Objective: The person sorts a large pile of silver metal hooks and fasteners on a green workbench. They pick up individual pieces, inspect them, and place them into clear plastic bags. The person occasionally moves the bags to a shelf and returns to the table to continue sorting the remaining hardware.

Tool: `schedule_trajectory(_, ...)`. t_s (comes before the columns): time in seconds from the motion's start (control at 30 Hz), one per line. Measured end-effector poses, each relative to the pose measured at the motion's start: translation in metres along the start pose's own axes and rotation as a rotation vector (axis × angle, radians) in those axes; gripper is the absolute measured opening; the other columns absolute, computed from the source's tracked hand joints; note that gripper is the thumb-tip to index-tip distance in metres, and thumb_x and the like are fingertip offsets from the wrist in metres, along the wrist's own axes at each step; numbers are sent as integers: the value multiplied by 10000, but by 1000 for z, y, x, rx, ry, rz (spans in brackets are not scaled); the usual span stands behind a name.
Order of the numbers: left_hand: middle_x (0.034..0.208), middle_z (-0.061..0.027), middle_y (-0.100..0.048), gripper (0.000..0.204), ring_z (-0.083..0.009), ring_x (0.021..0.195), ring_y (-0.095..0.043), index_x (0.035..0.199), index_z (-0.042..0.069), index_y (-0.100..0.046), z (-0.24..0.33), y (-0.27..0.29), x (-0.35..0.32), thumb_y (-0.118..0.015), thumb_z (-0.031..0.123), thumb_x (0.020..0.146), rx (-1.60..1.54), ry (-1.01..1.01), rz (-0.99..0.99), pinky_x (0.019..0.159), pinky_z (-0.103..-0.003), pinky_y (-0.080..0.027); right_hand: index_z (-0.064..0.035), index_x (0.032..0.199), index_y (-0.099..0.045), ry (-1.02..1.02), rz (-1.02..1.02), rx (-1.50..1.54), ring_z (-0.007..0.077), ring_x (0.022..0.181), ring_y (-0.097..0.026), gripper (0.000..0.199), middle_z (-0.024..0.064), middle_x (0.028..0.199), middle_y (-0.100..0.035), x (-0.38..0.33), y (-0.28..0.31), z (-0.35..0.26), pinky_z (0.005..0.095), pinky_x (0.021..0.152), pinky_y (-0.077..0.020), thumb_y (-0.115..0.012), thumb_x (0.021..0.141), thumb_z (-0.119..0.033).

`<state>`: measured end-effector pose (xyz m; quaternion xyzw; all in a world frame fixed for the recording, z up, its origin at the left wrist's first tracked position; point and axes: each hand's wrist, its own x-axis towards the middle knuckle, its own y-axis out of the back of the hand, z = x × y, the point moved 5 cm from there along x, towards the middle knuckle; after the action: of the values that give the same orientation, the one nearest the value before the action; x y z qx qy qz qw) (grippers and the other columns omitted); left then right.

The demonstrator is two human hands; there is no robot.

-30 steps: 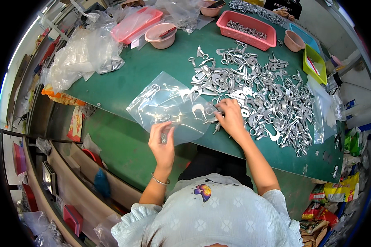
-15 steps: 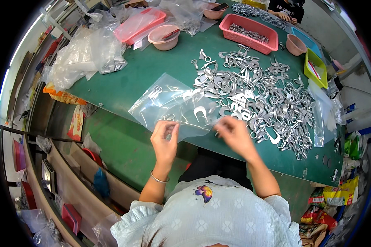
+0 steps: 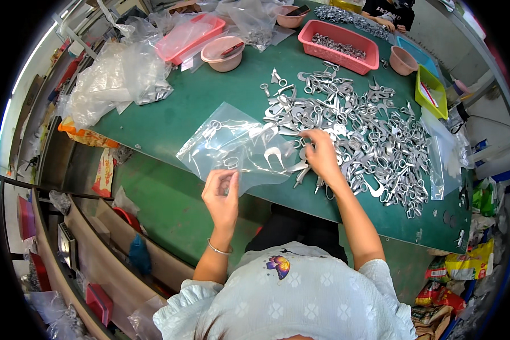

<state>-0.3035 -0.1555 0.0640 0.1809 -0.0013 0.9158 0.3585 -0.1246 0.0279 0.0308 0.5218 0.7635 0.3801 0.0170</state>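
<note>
My left hand (image 3: pixel 221 190) is closed on the near edge of a clear plastic bag (image 3: pixel 241 130), pinching it between thumb and fingers. The bag lies across the table edge, and a few silver metal pieces show through it, among them a U-shaped one (image 3: pixel 275 157). Over the left side of a large pile of loose metal pieces (image 3: pixel 351 124) is my right hand (image 3: pixel 322 156). Its index finger and thumb are bent and apart at the pieces, and nothing shows between them. The pile mixes ring-ended and hooked parts.
Behind the pile stand a pink basket (image 3: pixel 370 63) with metal parts, a small pink bowl (image 3: pixel 403 61) and a green tray (image 3: pixel 434 110). More plastic bags (image 3: pixel 110 76) lie at the far left, near another bowl (image 3: pixel 223 63). A person (image 3: pixel 391 17) sits across the table.
My right hand has moved from the bag's right corner up and over to the pile's left side. My left hand keeps its pinch on the bag, shifted slightly.
</note>
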Motion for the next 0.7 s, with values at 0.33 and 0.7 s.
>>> schedule_trajectory(0.33,843,-57,-541,55,-78,713,-532,854,-60,-599,-2,5,-1,-599,-48,800,-12,9,13,617,-185,-447,-17,905,-574,94,-35,-449,272,856,-520,152,137,891,-563,1,-8,18,377,758,-382,-573,755,-41)
schedule_trajectory(0.7,836,-38,-523,39,-60,655,-499,853,-58,-587,-1,-13,-2,-583,-51,815,-86,29,-41,570,-172,-419,67,857,-561,-598,105,357,147,457,-562,153,118,580,-591,-34,29,71,301,450,-429,-580,832,-84)
